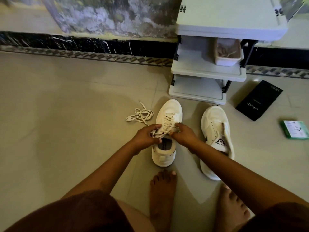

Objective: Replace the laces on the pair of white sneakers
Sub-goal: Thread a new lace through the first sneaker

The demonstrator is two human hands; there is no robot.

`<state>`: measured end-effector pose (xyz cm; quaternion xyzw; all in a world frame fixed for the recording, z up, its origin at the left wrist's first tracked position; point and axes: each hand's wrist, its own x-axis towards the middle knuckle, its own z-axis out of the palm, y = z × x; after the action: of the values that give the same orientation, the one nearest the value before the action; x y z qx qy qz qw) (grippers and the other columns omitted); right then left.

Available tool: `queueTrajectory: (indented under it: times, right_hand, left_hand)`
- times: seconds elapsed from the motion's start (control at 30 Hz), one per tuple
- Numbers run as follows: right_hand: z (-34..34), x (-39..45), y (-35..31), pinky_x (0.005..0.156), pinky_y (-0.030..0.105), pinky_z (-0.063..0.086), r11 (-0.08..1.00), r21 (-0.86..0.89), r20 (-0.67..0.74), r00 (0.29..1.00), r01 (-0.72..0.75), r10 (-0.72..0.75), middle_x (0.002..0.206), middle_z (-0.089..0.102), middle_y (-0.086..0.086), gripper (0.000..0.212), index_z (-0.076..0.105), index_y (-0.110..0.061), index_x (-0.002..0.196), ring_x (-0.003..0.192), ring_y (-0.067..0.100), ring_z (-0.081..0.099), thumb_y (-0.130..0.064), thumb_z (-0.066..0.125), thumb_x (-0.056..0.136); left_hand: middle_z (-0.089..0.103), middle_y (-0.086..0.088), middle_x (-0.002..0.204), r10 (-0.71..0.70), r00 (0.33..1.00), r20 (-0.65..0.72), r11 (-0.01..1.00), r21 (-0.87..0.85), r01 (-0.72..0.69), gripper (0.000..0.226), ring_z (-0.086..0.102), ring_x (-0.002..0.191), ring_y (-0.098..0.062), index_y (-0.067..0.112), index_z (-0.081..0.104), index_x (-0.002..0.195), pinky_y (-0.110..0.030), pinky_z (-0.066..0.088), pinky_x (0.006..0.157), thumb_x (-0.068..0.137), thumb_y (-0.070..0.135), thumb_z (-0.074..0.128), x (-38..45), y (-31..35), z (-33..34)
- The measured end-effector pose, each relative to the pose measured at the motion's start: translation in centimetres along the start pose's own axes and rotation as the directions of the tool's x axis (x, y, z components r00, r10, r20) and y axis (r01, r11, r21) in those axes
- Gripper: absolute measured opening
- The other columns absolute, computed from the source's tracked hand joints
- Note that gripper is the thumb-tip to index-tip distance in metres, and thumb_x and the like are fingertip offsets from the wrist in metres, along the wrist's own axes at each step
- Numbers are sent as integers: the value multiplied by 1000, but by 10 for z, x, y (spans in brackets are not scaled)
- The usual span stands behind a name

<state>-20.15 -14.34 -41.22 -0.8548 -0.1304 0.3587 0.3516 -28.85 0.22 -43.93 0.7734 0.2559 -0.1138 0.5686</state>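
Spreading wide to the left, the tiled floor [58, 114] offers room, while a white shelf unit [205, 71] hems in the toes of both sneakers. Both hands, left hand [147, 137] and right hand [184, 135], pinch lace ends over the laced sneaker [167, 114]; the unlaced sneaker [215, 129] lies just right, a loose lace [140, 114] left, a black box [259, 100] and green packet [295, 129] farther right.
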Motion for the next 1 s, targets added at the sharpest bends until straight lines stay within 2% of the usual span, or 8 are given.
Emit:
queueTrajectory:
  times: [0.13, 0.2, 0.3, 0.37, 0.47, 0.63, 0.87, 1.0]
  right_hand:
    - [-1, 10, -8, 97, 34, 43, 999, -37, -25, 999, 27, -28, 138, 46, 13, 45, 48, -11, 132, 122, 29, 48, -20, 59, 89]
    - [-9, 18, -14, 95, 35, 47, 994, -76, -72, 994, 82, -87, 136, 47, 11, 39, 53, -13, 126, 117, 28, 51, -17, 60, 88]
    - [-25, 38, -36, 89, 31, 46, 973, -153, -69, 980, 174, -186, 128, 55, 8, 33, 57, -13, 122, 112, 24, 54, -15, 58, 89]
    - [-30, 52, -52, 86, 28, 47, 955, -199, -1, 974, 222, -227, 120, 60, 9, 27, 61, -10, 116, 104, 20, 57, -13, 58, 89]
    - [-28, 84, -76, 79, 26, 45, 933, -260, 66, 969, 249, -240, 111, 63, 9, 19, 64, -6, 107, 94, 16, 55, -12, 57, 90]
    - [0, 147, -94, 89, 33, 49, 892, -375, 75, 967, 252, -242, 113, 63, 11, 21, 65, -6, 106, 104, 25, 58, -12, 57, 88]
    - [52, 204, -79, 85, 31, 45, 878, -446, 17, 982, 174, -186, 116, 62, 12, 32, 62, -6, 110, 108, 28, 57, -27, 65, 86]
    - [71, 216, -73, 85, 33, 46, 868, -472, 8, 985, 157, -173, 116, 62, 13, 33, 61, -7, 110, 107, 28, 57, -28, 66, 85]
  left_hand:
    - [52, 1, 134, -29, 998, 63, 999, -30, 31, 55, 50, 118, -13, 19, 52, 134, -23, 42, 91, 83, 11, 70, 5, 0, -18]
    - [57, -1, 124, -44, 999, -22, 998, -34, 43, 45, 55, 109, -13, 17, 57, 129, -18, 43, 80, 85, 9, 66, 11, 0, -31]
    - [64, -1, 105, 17, 962, -272, 986, 167, 30, 27, 59, 96, -14, 12, 68, 111, -20, 42, 77, 85, 5, 65, 29, -6, -57]
    - [67, -2, 105, 70, 948, -310, 929, 367, 51, 22, 61, 97, -18, 13, 72, 103, -23, 43, 82, 83, 5, 65, 43, -12, -69]
    - [68, -5, 110, 152, 961, -232, 812, 584, 12, 23, 61, 102, -21, 18, 73, 102, -23, 42, 82, 84, 8, 63, 65, -18, -75]
    - [57, -7, 122, 189, 982, -23, 653, 750, -108, 31, 52, 112, -24, 21, 66, 115, -27, 40, 85, 86, 12, 59, 94, -29, -65]
    - [60, -7, 115, 215, 977, 0, 724, 671, -160, 17, 57, 104, -25, 15, 68, 101, -21, 34, 76, 86, 18, 62, 104, -48, -70]
    - [53, -4, 118, 256, 966, 45, 632, 748, -202, 20, 55, 102, -25, 19, 64, 105, -25, 37, 77, 90, 27, 54, 103, -59, -75]
